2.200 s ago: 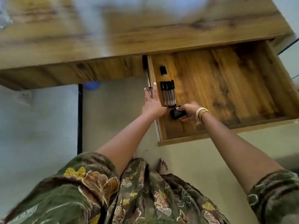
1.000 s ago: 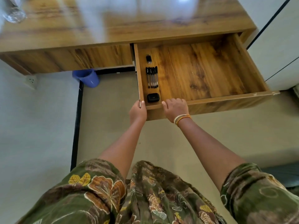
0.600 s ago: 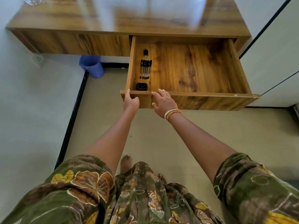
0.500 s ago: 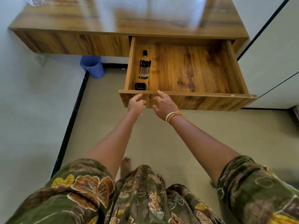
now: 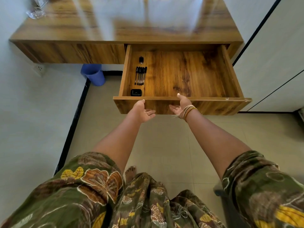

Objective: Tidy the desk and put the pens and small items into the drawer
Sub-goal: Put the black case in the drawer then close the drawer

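At the drawer (image 5: 181, 106) front, our left hand (image 5: 142, 111) and right hand (image 5: 180, 106) lie flat, unclenched, gripping nothing; we push evenly so the pens (image 5: 140, 75) stay put.

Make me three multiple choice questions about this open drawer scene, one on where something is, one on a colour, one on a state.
1. Where in the open wooden drawer does the row of black pens lie?
A. left side
B. right side
C. middle

2. What colour is the plastic bin under the desk?
A. red
B. blue
C. white

3. How are the left hand and right hand?
A. holding pens
B. fists on the desk
C. open at the drawer front

Answers: 1 A, pens lie near the left wall. 2 B, the bin is blue. 3 C, both palms open, holding nothing.
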